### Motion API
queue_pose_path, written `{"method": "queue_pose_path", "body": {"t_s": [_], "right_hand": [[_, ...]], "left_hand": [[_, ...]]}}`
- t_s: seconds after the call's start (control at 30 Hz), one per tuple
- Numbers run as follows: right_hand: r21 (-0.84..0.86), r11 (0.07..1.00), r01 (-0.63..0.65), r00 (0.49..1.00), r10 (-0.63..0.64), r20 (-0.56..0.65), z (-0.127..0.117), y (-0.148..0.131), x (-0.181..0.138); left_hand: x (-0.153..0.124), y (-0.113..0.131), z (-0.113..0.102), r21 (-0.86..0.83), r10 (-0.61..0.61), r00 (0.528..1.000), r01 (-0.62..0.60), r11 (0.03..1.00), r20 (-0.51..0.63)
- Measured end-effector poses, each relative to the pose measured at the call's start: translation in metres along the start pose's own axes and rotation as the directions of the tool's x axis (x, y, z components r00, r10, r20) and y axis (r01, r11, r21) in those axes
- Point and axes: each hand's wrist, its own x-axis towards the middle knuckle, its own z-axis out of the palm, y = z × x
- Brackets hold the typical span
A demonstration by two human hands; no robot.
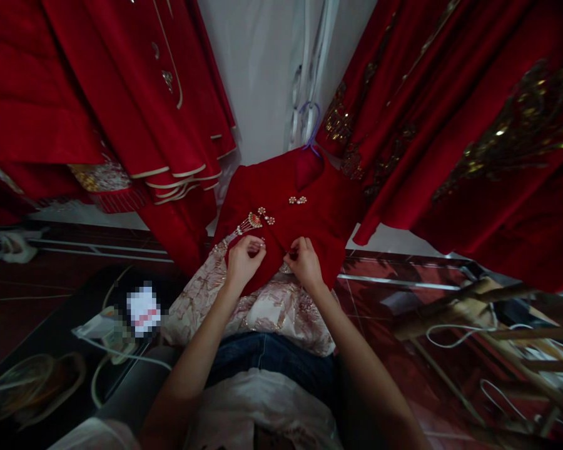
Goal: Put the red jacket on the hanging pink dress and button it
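Red jacket (309, 206), on lap at 12 o'clock: front edge pinched by closed left hand (244, 259) and right hand (304, 261); fastening (296, 200) best aligned with cloth held taut, tassel brooch (253, 222) kept clear

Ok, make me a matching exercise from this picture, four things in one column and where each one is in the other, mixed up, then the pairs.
Things:
1. red velvet jacket
2. purple plastic hanger hook
3. gold fan-shaped tassel brooch
4. cream embroidered skirt

Places:
A. against the white wall
B. pinned above the left hand
C. under both hands, the right hand too
D. across the lap

Pairs: 1-C, 2-A, 3-B, 4-D
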Motion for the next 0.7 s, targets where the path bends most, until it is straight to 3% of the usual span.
{"method": "queue_pose_path", "body": {"t_s": [0.13,0.27,0.5,0.57,0.7], "right_hand": [[0.129,0.992,-0.003,0.999,-0.003,0.041,-0.003,0.000,0.002],[0.319,0.942,-0.101,0.989,0.059,0.139,-0.007,0.000,0.006],[0.329,0.921,-0.206,0.965,0.136,0.223,-0.017,-0.005,0.008],[0.413,0.870,-0.270,0.938,0.141,0.317,-0.020,-0.009,0.009],[0.659,0.646,-0.384,0.893,0.078,0.443,-0.025,-0.026,0.016]], "left_hand": [[-0.001,-0.004,-0.002,-0.035,-0.015,1.000,0.016,0.999,0.022],[-0.002,-0.006,-0.002,-0.057,-0.047,0.999,0.048,0.997,0.020],[-0.002,-0.003,-0.006,-0.171,-0.113,0.992,0.120,0.978,0.054],[0.000,-0.002,-0.007,-0.215,-0.133,0.988,0.147,0.965,0.079],[0.003,-0.004,-0.008,-0.295,-0.165,0.978,0.196,0.935,0.125]]}}
